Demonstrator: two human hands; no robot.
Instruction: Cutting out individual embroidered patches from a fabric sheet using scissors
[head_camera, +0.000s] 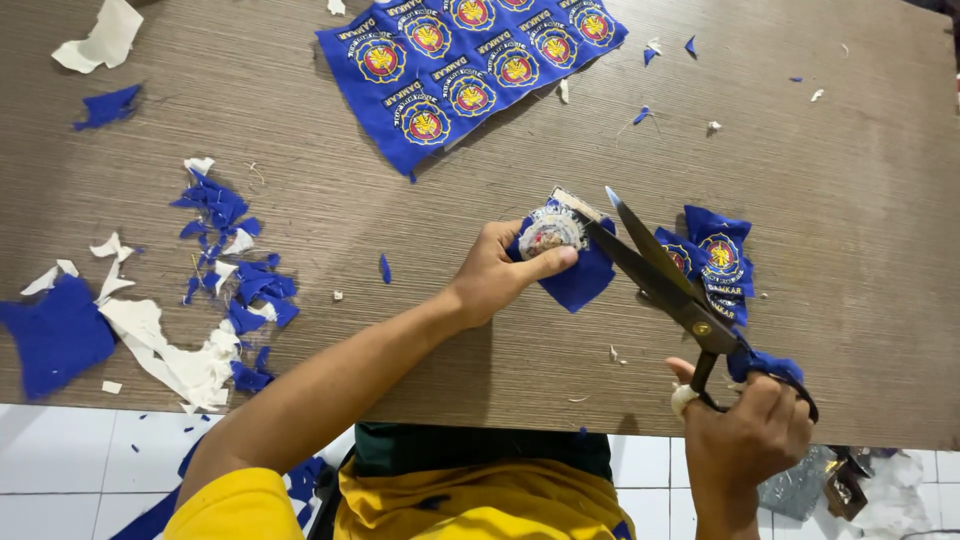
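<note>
Left hand (497, 272) pinches blue patch (562, 250), reverse side up; right hand (745, 430) grips open scissors (660, 275) at patch's right edge. Risk: blades nick the stitching or thumb if patch shifts.

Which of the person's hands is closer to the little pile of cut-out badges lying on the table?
The right hand. It grips the scissors just below the badge pile. The left hand sits farther off to the pile's left, pinching a blue fabric piece.

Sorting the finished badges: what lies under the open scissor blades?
Under the scissors lie a few cut blue badges on the table. The blades hide part of that pile.
</note>
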